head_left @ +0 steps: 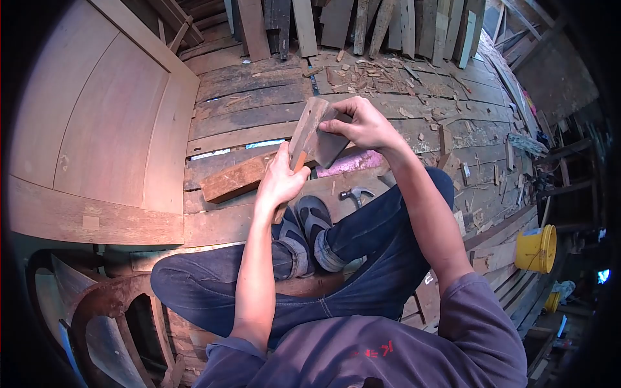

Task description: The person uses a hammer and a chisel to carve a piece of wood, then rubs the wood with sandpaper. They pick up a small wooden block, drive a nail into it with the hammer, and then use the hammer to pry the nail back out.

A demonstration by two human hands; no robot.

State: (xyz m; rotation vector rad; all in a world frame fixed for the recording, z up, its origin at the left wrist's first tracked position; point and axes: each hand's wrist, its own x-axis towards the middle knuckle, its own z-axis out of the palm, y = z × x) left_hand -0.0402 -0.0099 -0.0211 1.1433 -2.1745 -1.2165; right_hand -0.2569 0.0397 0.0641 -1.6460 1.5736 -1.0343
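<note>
My left hand (283, 178) is closed around a narrow length of wood (304, 127), which slants up and away from me. A short orange strip (299, 161) lies along it beside my left thumb. My right hand (360, 124) is closed at the far end of the wood, its thumb pressed on a flat grey plate (333, 146) that sits against the wood's right side; the other fingers are partly hidden behind. Below my hands a thick wooden block (236, 181) lies on the floor, and a claw hammer (356, 194) rests near my sandalled feet (314, 213).
A large wooden panel (110, 123) stands at the left, above a curved wooden frame (110, 297). Boards (304, 29) lean along the back. Wood chips (372, 77) litter the plank floor (239, 107). A yellow bucket (535, 249) stands at the right.
</note>
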